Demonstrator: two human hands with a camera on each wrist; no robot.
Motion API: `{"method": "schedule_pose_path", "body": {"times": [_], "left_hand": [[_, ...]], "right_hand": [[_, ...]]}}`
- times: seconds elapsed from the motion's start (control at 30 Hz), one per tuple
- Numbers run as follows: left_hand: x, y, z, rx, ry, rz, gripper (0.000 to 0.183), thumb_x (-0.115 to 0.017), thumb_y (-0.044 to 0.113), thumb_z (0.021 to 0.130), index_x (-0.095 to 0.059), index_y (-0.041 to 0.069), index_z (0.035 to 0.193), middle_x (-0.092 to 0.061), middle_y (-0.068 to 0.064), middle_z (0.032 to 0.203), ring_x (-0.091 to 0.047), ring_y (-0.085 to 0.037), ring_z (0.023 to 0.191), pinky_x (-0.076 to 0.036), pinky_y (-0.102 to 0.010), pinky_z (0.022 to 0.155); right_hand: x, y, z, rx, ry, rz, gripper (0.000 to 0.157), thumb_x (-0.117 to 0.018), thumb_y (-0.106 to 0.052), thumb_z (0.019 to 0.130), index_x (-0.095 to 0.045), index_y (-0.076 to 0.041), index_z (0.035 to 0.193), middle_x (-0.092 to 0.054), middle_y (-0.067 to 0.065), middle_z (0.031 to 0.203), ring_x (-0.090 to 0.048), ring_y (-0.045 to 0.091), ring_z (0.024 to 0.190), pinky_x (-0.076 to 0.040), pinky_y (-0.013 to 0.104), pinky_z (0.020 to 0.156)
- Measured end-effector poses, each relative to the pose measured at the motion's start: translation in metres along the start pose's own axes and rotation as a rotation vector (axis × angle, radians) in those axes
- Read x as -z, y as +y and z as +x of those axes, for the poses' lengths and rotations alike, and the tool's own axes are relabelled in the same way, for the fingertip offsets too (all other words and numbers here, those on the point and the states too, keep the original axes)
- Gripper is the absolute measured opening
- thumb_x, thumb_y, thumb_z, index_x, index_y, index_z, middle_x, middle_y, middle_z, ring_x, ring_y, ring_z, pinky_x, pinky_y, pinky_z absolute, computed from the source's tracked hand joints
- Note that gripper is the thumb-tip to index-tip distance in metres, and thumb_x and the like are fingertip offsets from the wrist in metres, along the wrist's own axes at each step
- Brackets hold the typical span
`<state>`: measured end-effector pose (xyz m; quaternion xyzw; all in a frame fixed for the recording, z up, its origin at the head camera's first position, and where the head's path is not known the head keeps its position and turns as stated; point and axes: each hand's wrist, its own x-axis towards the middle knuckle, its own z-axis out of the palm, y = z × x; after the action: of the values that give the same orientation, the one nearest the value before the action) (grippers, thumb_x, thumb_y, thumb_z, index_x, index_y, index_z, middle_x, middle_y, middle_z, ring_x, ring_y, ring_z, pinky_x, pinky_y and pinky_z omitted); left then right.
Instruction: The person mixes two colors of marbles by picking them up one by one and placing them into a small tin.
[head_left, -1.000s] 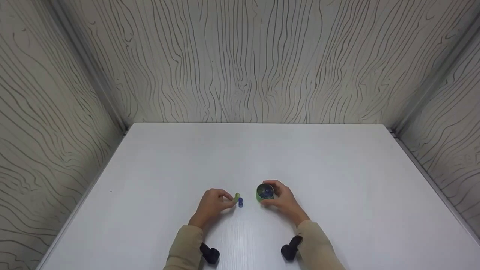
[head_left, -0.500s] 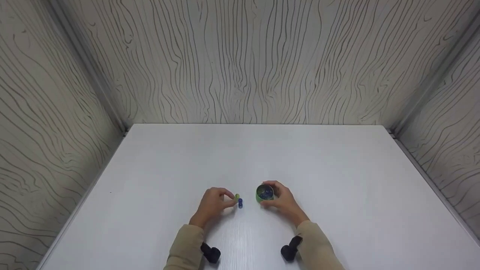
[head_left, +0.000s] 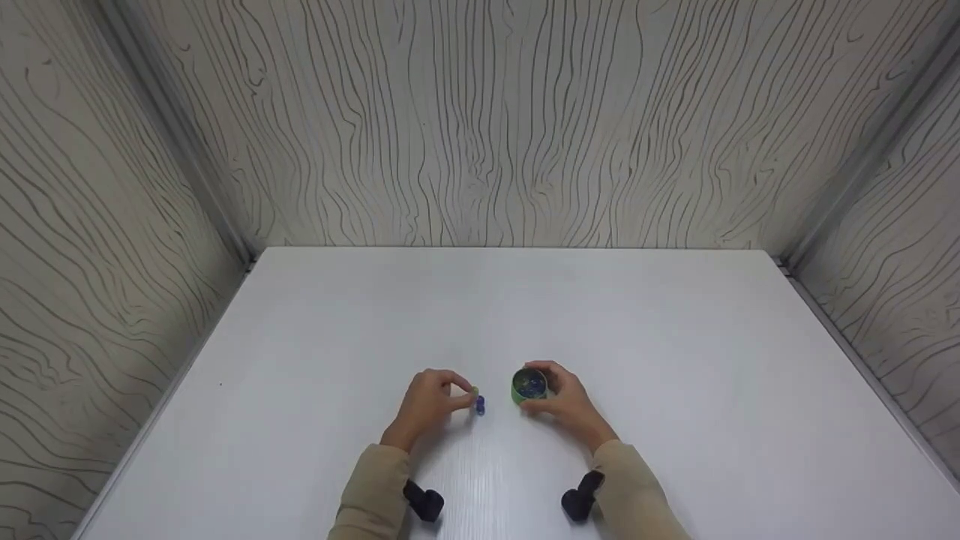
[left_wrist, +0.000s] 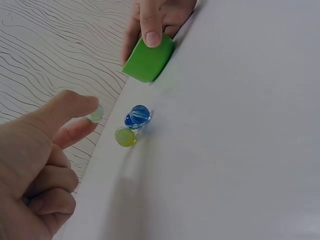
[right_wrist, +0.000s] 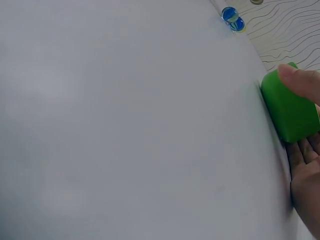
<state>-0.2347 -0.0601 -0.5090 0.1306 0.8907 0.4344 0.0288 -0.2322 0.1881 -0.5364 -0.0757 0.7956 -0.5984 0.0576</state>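
Observation:
Between thumb and forefinger, my left hand pinches a pale, clear glass marble. It is raised just beside the marbles lying on the table. There, two blue swirled marbles sit close together with a yellow-green marble beside them. To their right my right hand grips a small green cup, fingers behind and thumb in front. The cup stands upright on the table, and dark blue and greenish marbles show inside it from above. Its green wall fills the hand in the right wrist view.
The white tabletop stretches out around both hands. Wood-grain panels rise behind it and on both sides. Black wrist cameras are strapped at the sleeves, low over the table.
My left hand has moved slightly up and its thumb and forefinger have come together on a marble beside the blue ones. The right hand and the green cup stay nearly still.

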Motion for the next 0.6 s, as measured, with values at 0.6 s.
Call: {"method": "schedule_pose_path", "body": {"times": [0.6], "left_hand": [[-0.001,0.017,0.012,-0.026,-0.004,0.012,0.016,-0.074,0.025,0.082,-0.077,0.01,0.087,-0.037,0.007,0.061,-0.035,-0.009,0.062,-0.029,-0.02,0.058]], "right_hand": [[-0.001,-0.002,-0.001,-0.008,0.009,-0.011,0.062,-0.08,-0.011,0.074,-0.053,-0.005,0.13,-0.055,0.016,0.138,-0.042,0.035,0.139,-0.026,0.05,0.118]]}}
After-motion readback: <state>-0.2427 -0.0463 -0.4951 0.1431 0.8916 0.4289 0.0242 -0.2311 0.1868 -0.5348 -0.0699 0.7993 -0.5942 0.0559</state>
